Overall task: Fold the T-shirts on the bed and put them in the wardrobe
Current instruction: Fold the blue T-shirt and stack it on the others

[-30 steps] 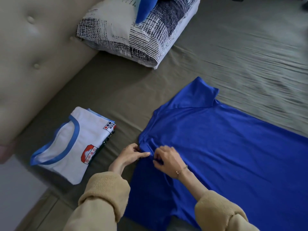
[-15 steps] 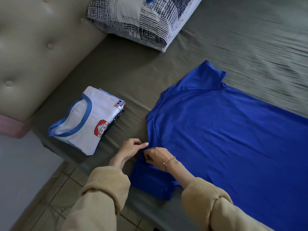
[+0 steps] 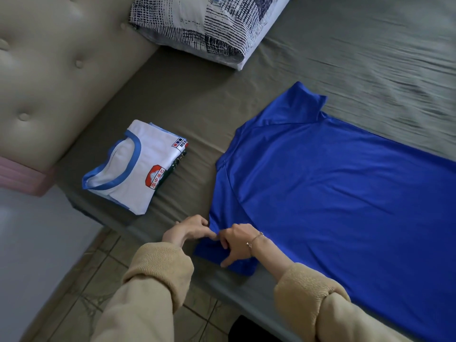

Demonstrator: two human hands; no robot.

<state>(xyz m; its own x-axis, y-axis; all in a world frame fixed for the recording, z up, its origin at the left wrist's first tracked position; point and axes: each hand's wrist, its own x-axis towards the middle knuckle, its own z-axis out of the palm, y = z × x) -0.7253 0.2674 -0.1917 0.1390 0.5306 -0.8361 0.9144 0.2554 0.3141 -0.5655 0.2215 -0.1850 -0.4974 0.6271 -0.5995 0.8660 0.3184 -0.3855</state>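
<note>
Now, head view only. Shows a large bright blue T-shirt [image 3: 333, 193] spread flat on the olive-green bed sheet [image 3: 197, 107], with the near sleeve at the bed edge and the neck turned toward the tufted beige headboard [image 3: 61, 70]. Shows also a folded white T-shirt with blue neck trim [image 3: 138, 169], lying apart to the left of the blue one, judged already finished. Farther back, a patterned navy-and-white pillow [image 3: 209, 28].

Compared with a second ago: both hands drawn back from the shoulder area down to the near sleeve, close to the bed edge.

Left grip [image 3: 188, 230]: narrow, fingertips pinching the blue cloth at the sleeve seam. Right grip [image 3: 238, 241]: touching the left one, fingers curled on the same fold, thumb stretched out and pressing the sleeve flat.

Probably means the end of smoothing and the start of the first fold, sleeve turned inward over the body. Still to do: the other folds, then carrying both shirts to the wardrobe, not visible from this view.
</note>
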